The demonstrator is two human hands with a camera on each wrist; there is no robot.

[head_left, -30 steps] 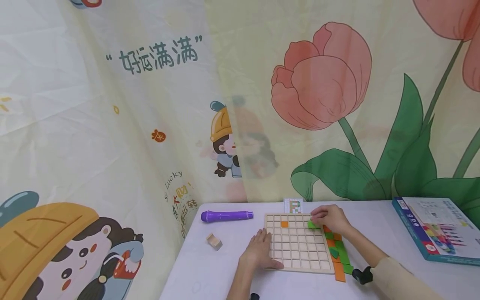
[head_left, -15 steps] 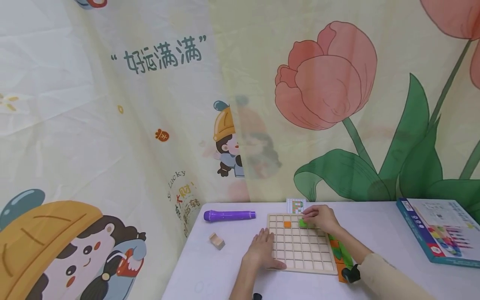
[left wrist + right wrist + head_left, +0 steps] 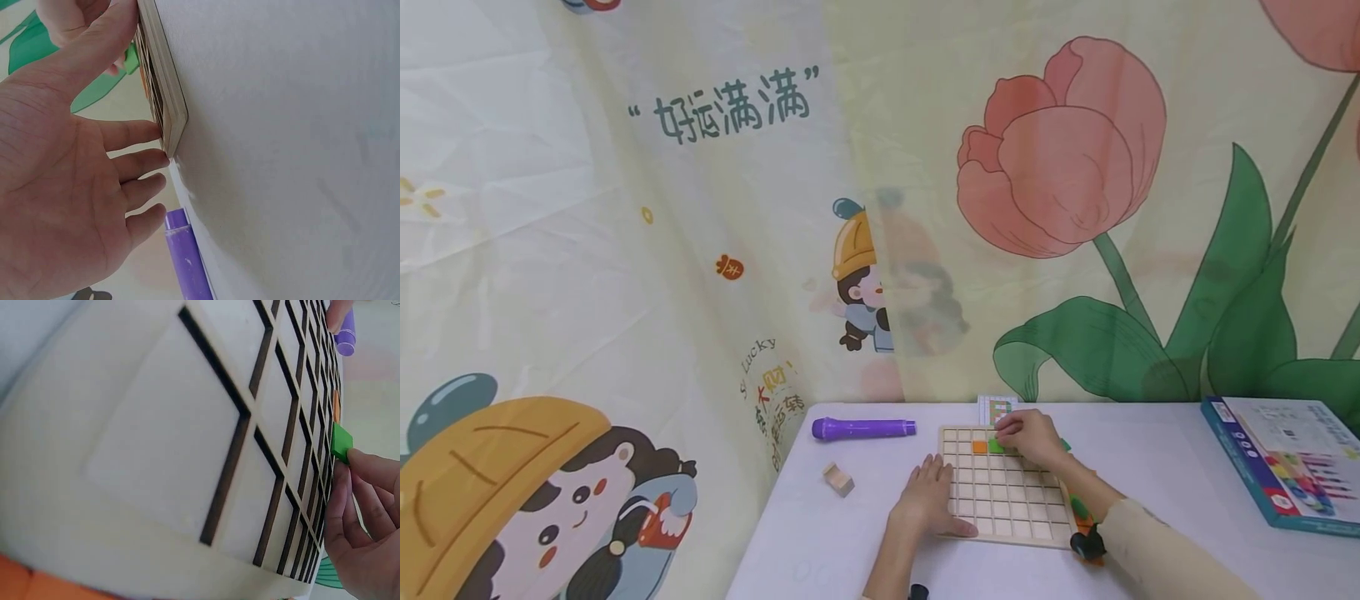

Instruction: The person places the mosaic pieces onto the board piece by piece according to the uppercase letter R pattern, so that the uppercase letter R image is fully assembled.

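Observation:
A pale wooden grid board (image 3: 1000, 493) lies flat on the table, with an orange square tile (image 3: 980, 447) in one cell of its second row from the far side. My right hand (image 3: 1036, 437) pinches a green square tile (image 3: 341, 442) between thumb and fingers, over the cells just right of the orange one; in the right wrist view it looks slightly tilted at the grid. At the board's left side rests my left hand (image 3: 927, 498), fingers spread along the edge and thumb at the near edge. The left wrist view shows its fingertips touching the board's side.
Orange and green tiles (image 3: 1084, 518) lie along the board's right side, partly hidden by my right arm. A patterned card (image 3: 997, 408) sits behind the board. Left are a purple microphone-shaped object (image 3: 863, 428) and a small wooden block (image 3: 838, 480); a flat box (image 3: 1285, 458) lies right.
My right hand has moved left across the board's far rows with the green tile, bringing it beside the orange tile. My left hand has stayed at the board's edge; the head view has shifted slightly.

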